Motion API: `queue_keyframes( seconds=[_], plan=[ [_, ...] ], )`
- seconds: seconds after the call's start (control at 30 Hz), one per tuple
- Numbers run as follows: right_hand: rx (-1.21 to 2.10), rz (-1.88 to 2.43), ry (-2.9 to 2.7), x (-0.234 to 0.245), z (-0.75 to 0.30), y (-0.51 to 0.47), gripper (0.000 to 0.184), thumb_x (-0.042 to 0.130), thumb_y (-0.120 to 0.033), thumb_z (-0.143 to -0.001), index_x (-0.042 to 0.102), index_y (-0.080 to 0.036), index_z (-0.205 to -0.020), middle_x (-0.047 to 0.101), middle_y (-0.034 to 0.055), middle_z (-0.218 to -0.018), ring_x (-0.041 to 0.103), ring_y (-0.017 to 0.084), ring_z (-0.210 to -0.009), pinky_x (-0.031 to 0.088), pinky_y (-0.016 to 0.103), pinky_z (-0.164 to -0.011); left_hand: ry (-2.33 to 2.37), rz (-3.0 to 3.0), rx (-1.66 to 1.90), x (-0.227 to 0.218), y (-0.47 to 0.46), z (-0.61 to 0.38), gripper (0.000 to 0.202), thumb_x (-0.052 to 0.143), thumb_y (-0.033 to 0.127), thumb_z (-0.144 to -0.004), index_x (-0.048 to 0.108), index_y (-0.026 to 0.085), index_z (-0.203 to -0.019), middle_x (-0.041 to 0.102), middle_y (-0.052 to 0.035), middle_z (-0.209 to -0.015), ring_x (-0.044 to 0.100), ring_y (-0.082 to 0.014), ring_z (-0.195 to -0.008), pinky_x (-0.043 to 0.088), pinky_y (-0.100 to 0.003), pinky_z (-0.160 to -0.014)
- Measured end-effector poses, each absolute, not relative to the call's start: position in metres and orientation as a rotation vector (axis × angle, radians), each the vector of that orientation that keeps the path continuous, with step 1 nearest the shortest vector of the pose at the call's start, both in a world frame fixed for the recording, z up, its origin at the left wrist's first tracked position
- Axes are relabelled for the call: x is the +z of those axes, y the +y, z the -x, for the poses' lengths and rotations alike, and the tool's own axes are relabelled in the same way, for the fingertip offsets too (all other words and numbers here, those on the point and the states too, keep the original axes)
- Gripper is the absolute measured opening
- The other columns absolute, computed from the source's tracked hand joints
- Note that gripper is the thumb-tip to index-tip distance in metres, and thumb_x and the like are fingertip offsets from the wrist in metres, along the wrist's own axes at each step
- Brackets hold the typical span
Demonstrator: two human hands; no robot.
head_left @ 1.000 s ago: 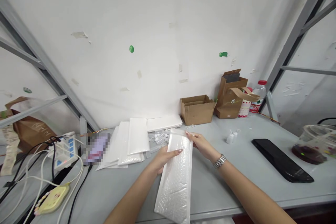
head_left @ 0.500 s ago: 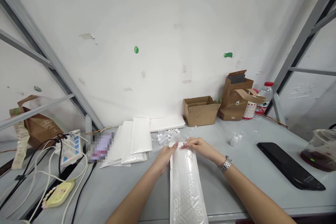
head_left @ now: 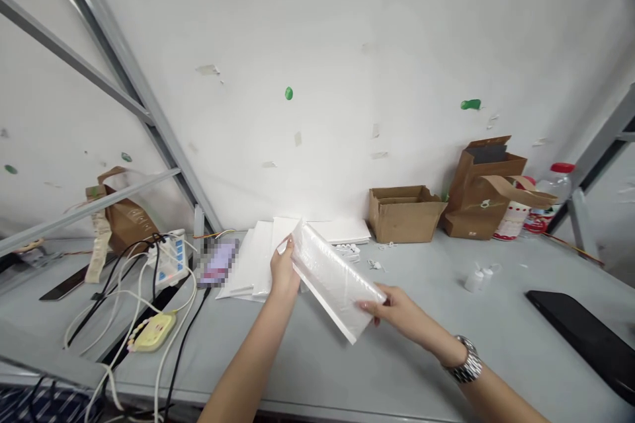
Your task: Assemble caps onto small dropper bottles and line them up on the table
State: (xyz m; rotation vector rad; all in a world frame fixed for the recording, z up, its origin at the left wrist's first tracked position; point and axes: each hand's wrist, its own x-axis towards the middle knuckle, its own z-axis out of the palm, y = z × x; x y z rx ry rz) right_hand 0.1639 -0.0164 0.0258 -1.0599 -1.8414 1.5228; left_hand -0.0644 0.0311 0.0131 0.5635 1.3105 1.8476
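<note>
A white bubble mailer [head_left: 333,281] is held slantwise above the table between both hands. At its upper left end, my left hand [head_left: 285,269] is closed, thumb on the face and fingers behind. My right hand [head_left: 391,309] pinches the lower right end; a metal watch [head_left: 463,359] is on that wrist. Behind my left hand lies a pile of white mailers [head_left: 243,264], partly covered by the held one. Small white-capped bottles [head_left: 348,251] lie behind the held mailer, mostly hidden by it.
An open cardboard box [head_left: 407,218] and a brown paper bag [head_left: 476,205] stand by the wall. Two small white bottles [head_left: 475,279] and a black flat object [head_left: 585,334] are on the right. Leftward lie a phone [head_left: 218,263], a power strip [head_left: 173,264], tangled cables and a yellow case [head_left: 155,332].
The mailer has gone from hanging lengthwise toward me to a slanted hold, lifted and turned leftward. My right hand has moved from its top edge to the lower right end. The view has swung left.
</note>
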Motion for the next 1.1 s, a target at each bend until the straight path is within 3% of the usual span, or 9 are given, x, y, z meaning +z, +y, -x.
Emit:
queue_keyframes(
  seconds=[0.1,0.2,0.3,0.43,0.57,0.73,0.83,0.97,1.1],
  plan=[
    [1.106,1.118,-1.799,0.036,-0.140,-0.010,0.031,0.050,-0.044,-0.078,0.055,-0.017,-0.064,0.049,0.0015,-0.064,0.049,0.014,-0.058,0.041,0.027,-0.056,1.502,-0.779,1.891,0.018,0.043,0.083,0.048,0.056,0.034,-0.078,0.042,0.019,-0.121,0.052,-0.0117,-0.124,0.051,-0.0193,-0.111,0.042,-0.029,-0.091],
    [0.577,0.975,-1.991,0.042,-0.108,-0.001,0.024,0.041,-0.030,-0.085,0.058,-0.016,-0.074,0.049,0.0049,-0.076,0.048,0.015,-0.065,0.040,0.027,-0.058,1.598,-1.041,1.749,0.027,0.055,0.104,0.045,0.059,0.039,-0.073,0.053,0.019,-0.113,0.039,-0.0079,-0.136,0.034,-0.0226,-0.125,0.031,-0.031,-0.101],
    [0.046,0.827,-2.374,0.036,-0.068,0.007,0.026,0.034,-0.012,-0.085,0.055,-0.011,-0.100,0.051,0.0089,-0.080,0.047,0.017,-0.065,0.039,0.029,-0.057,1.553,-1.063,1.643,0.037,0.065,0.130,0.053,0.036,0.053,-0.082,0.051,0.014,-0.115,0.053,-0.0137,-0.123,0.048,-0.0217,-0.115,0.037,-0.035,-0.095],
    [-0.383,0.547,-2.684,0.013,-0.024,0.018,0.022,0.035,-0.005,-0.084,0.056,-0.009,-0.088,0.052,0.0118,-0.086,0.048,0.021,-0.073,0.039,0.033,-0.059,1.599,-1.000,1.408,0.043,0.078,0.161,0.069,0.035,0.065,-0.075,0.047,0.011,-0.117,0.062,-0.0184,-0.105,0.063,-0.0211,-0.089,0.049,-0.034,-0.076],
    [-0.442,0.474,-2.704,-0.004,-0.003,0.027,0.018,0.038,-0.008,-0.086,0.055,-0.010,-0.091,0.052,0.0111,-0.091,0.048,0.021,-0.077,0.040,0.033,-0.061,1.781,-1.024,1.296,0.041,0.089,0.178,0.061,0.066,0.047,-0.063,0.051,0.008,-0.107,0.063,-0.0196,-0.099,0.063,-0.0231,-0.085,0.049,-0.033,-0.073],
    [-0.410,0.510,-2.668,-0.007,0.017,0.032,0.018,0.038,-0.011,-0.087,0.053,-0.010,-0.095,0.052,0.0109,-0.092,0.048,0.021,-0.078,0.040,0.033,-0.060,2.064,-1.173,1.298,0.043,0.089,0.170,0.067,0.066,0.038,-0.065,0.041,0.013,-0.122,0.042,-0.0207,-0.129,0.038,-0.0308,-0.120,0.035,-0.042,-0.094],
    [-0.381,0.452,-2.672,-0.007,0.032,0.030,0.018,0.037,-0.011,-0.087,0.055,-0.009,-0.091,0.053,0.0121,-0.093,0.048,0.021,-0.081,0.040,0.033,-0.060,2.162,-1.404,1.163,0.041,0.083,0.151,0.066,0.064,0.043,-0.064,0.043,0.022,-0.122,0.035,-0.0133,-0.137,0.024,-0.0312,-0.128,0.019,-0.046,-0.102],
    [-0.323,0.221,-2.606,-0.010,0.024,0.020,0.021,0.035,-0.011,-0.088,0.054,-0.009,-0.097,0.056,0.0126,-0.092,0.047,0.021,-0.087,0.038,0.034,-0.068,2.396,-1.786,0.373,0.025,0.076,0.126,0.093,0.051,0.066,-0.062,0.022,0.017,-0.135,0.022,-0.0227,-0.141,0.021,-0.0410,-0.127,0.017,-0.062,-0.094],
    [-0.217,0.162,-2.536,-0.015,-0.019,0.014,0.025,0.035,-0.012,-0.087,0.049,-0.011,-0.108,0.057,0.0103,-0.091,0.048,0.019,-0.082,0.038,0.033,-0.072,2.546,-1.763,0.186,0.009,0.072,0.117,0.103,0.048,0.067,-0.062,0.005,0.014,-0.138,0.007,-0.0243,-0.144,0.007,-0.0425,-0.129,0.015,-0.067,-0.091]
  ],
)
